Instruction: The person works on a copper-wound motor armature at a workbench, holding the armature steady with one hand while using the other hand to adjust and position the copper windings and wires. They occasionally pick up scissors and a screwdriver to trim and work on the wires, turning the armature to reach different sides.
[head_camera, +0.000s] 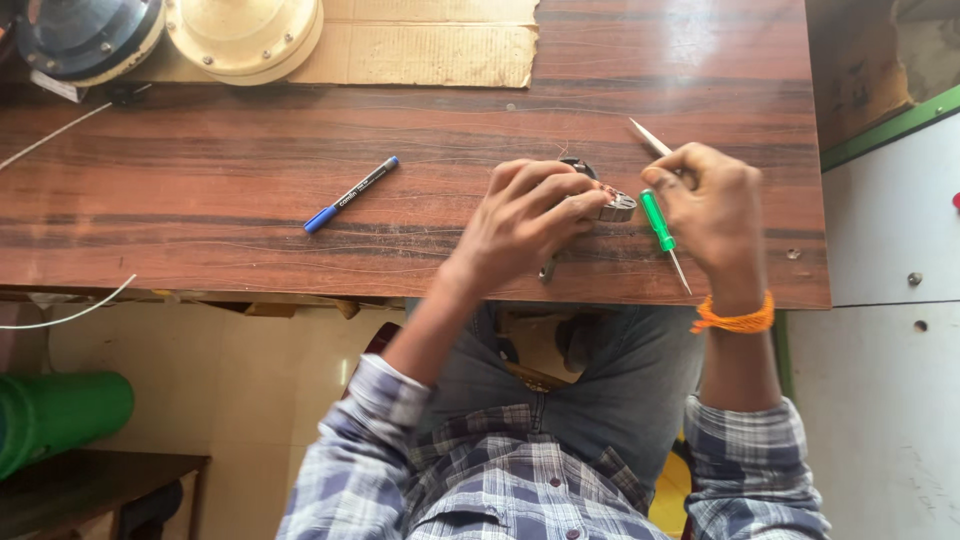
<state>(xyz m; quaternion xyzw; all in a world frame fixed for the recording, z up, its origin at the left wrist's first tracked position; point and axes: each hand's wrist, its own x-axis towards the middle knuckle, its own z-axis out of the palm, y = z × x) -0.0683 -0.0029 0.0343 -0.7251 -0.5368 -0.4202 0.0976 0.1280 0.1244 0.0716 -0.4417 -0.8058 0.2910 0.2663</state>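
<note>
Two bare hands are working close together near the front edge of the dark, streaked wooden tabletop (250, 190), above the seated person's lap. The left hand (530, 215) is curling its fingers down over a small grey metal part (612, 205), pinning it against the wood; only a rounded end and a thin strip below the palm are showing, so its exact shape cannot be told. The right hand (710, 205) is closing around a slim green-handled screwdriver (660, 225), whose shaft is pointing back toward the person, and a thin pale metal rod (650, 137) is sticking out past the knuckles on the far side; whether that rod is held or merely lying underneath cannot be told. Judging by this, the person is steadying the part and readying the tool, not yet driving it. Any next move seems to be calling for a turned tip, a firm hold on the part, and care that it is not skidding off the nearby edge. Well apart to the left, a blue-capped black pen (352, 193) is lying on the wood, and at the far edge a sheet of brown cardboard (440, 45) is carrying a cream round housing (245, 35) beside a dark blue round housing (85, 35).
</note>
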